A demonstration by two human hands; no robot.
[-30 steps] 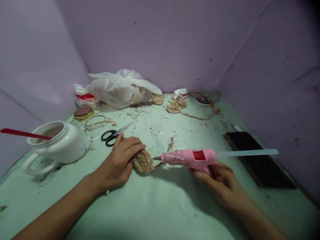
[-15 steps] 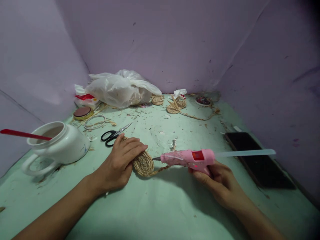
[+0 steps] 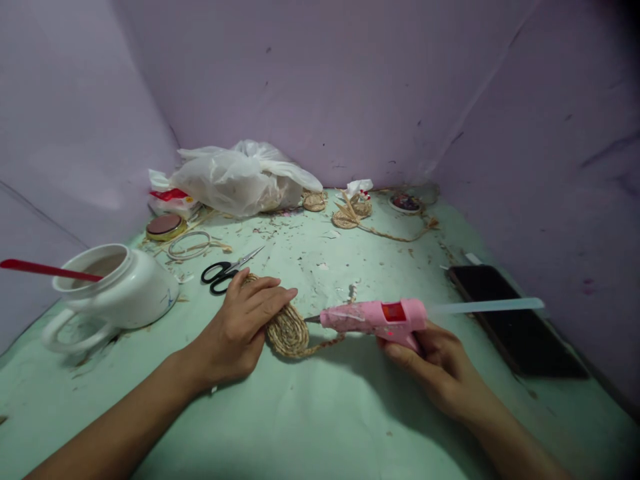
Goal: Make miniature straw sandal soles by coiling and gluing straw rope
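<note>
A coil of braided straw [image 3: 289, 331], wound in an oval, lies on the table under my left hand [image 3: 251, 323]. The fingers of that hand lie over the coil and grip it. In my right hand [image 3: 434, 363] is a pink glue gun [image 3: 373, 316], with a long translucent glue stick [image 3: 487, 305] poking out of its back. Its nozzle points left, at the coil's right edge; whether it touches cannot be told. The coil's loose braid end [image 3: 325, 345] runs right and passes behind the gun.
Black-handled scissors [image 3: 225, 272] lie just beyond my left hand. At the left stands a white mug-like pot [image 3: 143, 290] with a red stick [image 3: 47, 269] in it. A phone [image 3: 515, 327] lies right. Along the back are a plastic bag [image 3: 240, 180] and small straw coils [image 3: 346, 219].
The glue gun has shifted very slightly left, its nozzle staying by the coil's edge. My left hand keeps its hold on the coil.
</note>
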